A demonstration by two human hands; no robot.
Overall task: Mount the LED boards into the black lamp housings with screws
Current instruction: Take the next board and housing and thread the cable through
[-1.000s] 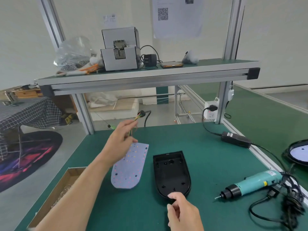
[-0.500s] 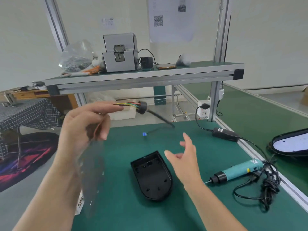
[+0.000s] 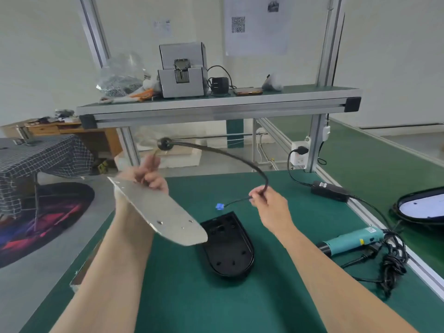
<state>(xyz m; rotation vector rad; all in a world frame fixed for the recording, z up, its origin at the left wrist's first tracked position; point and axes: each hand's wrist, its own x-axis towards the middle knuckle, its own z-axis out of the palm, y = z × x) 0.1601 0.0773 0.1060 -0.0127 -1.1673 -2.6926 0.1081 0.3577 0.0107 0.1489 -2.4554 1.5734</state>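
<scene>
The LED board (image 3: 158, 212) is held above the surface (image 3: 192, 306), tilted, with its bare metal back turned towards the camera and its rounded end lowest. It is gripped at its upper end by the left hand (image 3: 149, 179), whose fingers are curled round the board edge and the thin wires that leave it. The wires run up to a round black grommet (image 3: 164, 143), from which a black cable (image 3: 230, 156) arcs over to the right. The cable is pinched between the thumb and fingertips of the right hand (image 3: 266, 203). Below that grip, a thinner lead ends in a blue connector (image 3: 219, 206), which hangs just above the surface.

The black lamp housing (image 3: 228, 246) lies on the surface, open side up, between the two forearms. Its near left edge is overlapped in view by the board's rounded end.

A teal electric screwdriver (image 3: 353, 240) lies to the right of the housing, with its coiled cord (image 3: 394, 260) beside it. A black power adapter (image 3: 330, 191) lies further back. A second lamp (image 3: 422, 207) is seen at the right edge. A grey screw feeder (image 3: 182, 73) stands on the upper shelf (image 3: 216, 104).
</scene>
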